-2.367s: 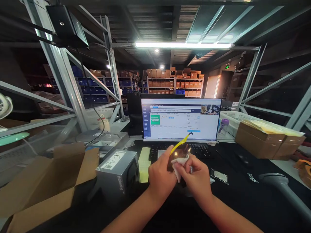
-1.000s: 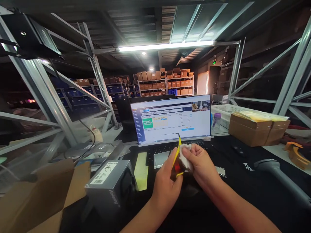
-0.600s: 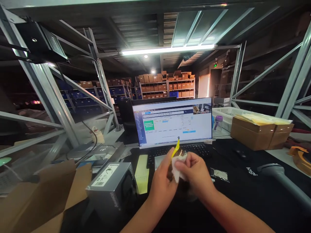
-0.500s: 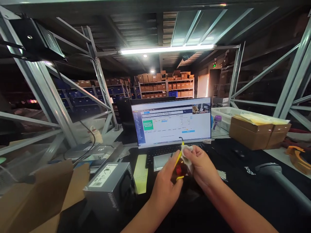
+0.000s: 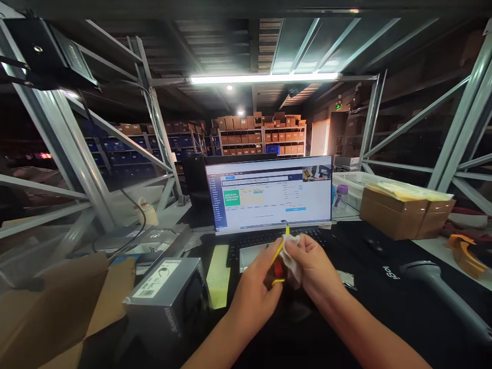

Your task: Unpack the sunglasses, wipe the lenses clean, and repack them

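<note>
In front of the monitor, my left hand (image 5: 255, 282) grips yellow-framed glasses (image 5: 279, 250), its thumb and fingers closed on the frame. One yellow arm with a dark curved tip points up, and a reddish lens shows between my hands. A crumpled white cloth (image 5: 292, 264) is pinched in my right hand (image 5: 313, 261), pressed against the glasses. Much of the glasses is hidden by my fingers and the cloth.
A grey product box (image 5: 169, 297) and an open cardboard box (image 5: 49, 307) stand at left, beside a yellow paper strip (image 5: 219, 277). Behind are a keyboard and a monitor (image 5: 269, 195). A barcode scanner (image 5: 426, 271), a mouse (image 5: 372, 243), an orange tape dispenser (image 5: 465, 256) and cardboard boxes (image 5: 392, 212) are at right.
My view has shifted slightly, and both hands appear a little further left and lower. The cloth shows more, hanging down beside the lens. Both grips stay the same.
</note>
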### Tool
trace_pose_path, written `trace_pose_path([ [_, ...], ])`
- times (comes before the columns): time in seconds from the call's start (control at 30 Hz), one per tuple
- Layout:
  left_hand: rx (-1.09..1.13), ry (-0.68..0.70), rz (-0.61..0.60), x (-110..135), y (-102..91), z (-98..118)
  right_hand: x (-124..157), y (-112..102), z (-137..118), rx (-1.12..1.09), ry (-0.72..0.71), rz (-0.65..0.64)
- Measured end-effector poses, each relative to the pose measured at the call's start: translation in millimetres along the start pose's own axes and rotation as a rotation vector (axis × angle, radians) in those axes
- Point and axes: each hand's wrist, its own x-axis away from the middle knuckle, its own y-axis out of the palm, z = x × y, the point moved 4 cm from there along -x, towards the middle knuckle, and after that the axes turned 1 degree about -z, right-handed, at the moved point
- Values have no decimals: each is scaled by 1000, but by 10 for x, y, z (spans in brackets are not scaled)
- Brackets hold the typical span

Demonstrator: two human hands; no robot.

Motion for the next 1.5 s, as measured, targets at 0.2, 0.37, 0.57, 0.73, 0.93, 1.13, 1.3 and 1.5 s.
trace_pose_path([
  [0.2,-97,-13,73,-64,-202,-59,-157,-186,-118,82,-139,98],
  [0.37,-279,33,-65,-82,-381,42,-16,-340,-634,634,-666,222],
  [0.57,-370,78,-98,-83,-377,63,21,-115,-443,1160,-680,-405],
  [0.73,-322,14,112,-79,-425,-80,44,-146,-446,1271,-544,-532],
  [0.93,-405,156,32,-56,-388,50,208,-116,-499,1192,-364,-620],
  [1.13,-533,258,46,-21,-289,110,131,-40,-261,1337,-299,-491],
  [1.3,-547,369,58,-9,-175,65,99,-18,23,1431,-435,-316],
  [1.5,-445,330,30,-46,-233,20,26,-129,-175,1303,-252,-459],
])
